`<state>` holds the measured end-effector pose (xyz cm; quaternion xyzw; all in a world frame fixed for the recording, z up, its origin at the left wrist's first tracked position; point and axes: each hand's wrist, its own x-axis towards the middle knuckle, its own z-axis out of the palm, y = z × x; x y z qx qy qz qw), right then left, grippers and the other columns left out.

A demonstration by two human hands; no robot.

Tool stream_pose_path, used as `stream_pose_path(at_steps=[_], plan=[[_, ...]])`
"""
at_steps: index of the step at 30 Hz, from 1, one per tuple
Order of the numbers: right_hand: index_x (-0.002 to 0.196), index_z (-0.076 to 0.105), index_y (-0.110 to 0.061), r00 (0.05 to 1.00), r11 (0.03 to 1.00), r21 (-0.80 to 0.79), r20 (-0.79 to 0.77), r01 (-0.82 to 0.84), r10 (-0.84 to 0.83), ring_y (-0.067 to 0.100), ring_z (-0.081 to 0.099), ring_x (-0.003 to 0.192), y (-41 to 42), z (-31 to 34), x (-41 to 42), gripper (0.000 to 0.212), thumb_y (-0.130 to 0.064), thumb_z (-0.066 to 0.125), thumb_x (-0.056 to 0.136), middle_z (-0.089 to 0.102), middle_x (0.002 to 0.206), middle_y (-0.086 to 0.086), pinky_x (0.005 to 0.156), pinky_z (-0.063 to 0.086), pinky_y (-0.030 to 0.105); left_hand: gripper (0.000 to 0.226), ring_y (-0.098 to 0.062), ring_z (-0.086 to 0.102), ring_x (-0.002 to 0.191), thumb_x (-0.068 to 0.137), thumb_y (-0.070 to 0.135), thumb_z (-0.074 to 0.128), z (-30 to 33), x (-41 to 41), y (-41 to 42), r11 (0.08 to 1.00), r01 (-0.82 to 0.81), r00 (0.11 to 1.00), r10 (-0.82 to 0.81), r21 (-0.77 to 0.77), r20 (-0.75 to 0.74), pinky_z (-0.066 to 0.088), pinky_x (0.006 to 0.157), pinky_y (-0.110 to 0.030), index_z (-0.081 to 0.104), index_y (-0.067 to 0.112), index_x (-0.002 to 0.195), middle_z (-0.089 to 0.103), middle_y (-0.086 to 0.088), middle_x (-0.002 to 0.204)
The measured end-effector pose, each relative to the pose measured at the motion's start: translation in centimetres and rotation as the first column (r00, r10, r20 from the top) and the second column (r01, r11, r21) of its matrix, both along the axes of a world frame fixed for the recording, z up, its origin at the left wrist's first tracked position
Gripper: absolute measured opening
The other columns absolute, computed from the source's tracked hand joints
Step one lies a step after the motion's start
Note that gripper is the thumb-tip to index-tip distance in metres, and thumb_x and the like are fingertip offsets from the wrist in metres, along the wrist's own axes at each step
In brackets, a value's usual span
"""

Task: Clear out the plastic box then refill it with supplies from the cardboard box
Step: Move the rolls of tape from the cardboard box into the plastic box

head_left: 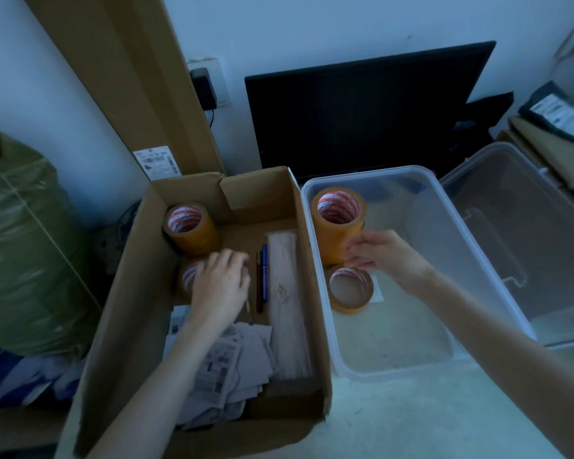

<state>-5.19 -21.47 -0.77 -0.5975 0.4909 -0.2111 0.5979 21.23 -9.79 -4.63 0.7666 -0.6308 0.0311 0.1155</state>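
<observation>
The plastic box [408, 270] is open on top, with bare floor along its near and right parts — only a tall tape stack [338, 223] and a flat roll [351, 288] crowd its left wall. In the cardboard box [140, 276], papers [232, 359], pens [262, 276] and tape rolls [191, 228] cover the bottom.

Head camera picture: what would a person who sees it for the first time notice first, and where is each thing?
The eye goes first to the tall stack of orange tape at the back left of the clear plastic box, where the right hand touches it. A single tape roll lies just in front of it. To the left, the left hand reaches into the cardboard box, over another tape roll, beside two pens.
</observation>
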Motion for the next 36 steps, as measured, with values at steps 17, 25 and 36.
stream_pose_path(at_steps=[17,25,36], plan=[[0.098,0.066,-0.012,0.961,0.981,-0.015,0.197,-0.196,0.195,0.019,0.069,0.082,4.5,2.8,6.6,0.017,-0.004,0.051,0.095,0.073,0.089,0.007,0.081,0.053,0.032,0.030,-0.034,0.053,0.110,0.095,0.012,0.050,-2.8,12.8,-6.7,0.901,-0.309,0.943,0.331,0.305,-0.024,0.049,0.087,-0.048,0.047,0.012,0.125,0.042,-0.013,0.135],[0.099,0.065,-0.014,0.962,0.992,0.073,0.262,-0.103,0.081,0.024,0.070,0.089,5.0,3.0,7.8,0.015,-0.007,0.053,0.094,0.073,0.095,0.006,0.086,0.053,0.038,0.028,-0.025,0.053,0.110,0.096,0.018,0.051,-0.4,10.7,-2.6,0.990,-0.106,0.988,0.116,0.091,-0.106,0.050,0.088,-0.040,0.054,0.011,0.122,0.048,-0.006,0.129],[0.126,0.049,-0.018,0.947,0.914,0.393,0.320,-0.096,-0.038,0.025,0.064,0.108,7.5,2.2,10.8,0.037,-0.022,0.062,0.091,0.062,0.121,0.012,0.095,0.051,0.041,0.026,-0.010,0.056,0.100,0.086,0.018,0.056,5.2,2.3,7.6,0.960,0.259,0.956,-0.271,-0.109,-0.113,0.042,0.082,-0.012,0.062,0.012,0.110,0.055,0.001,0.112]])
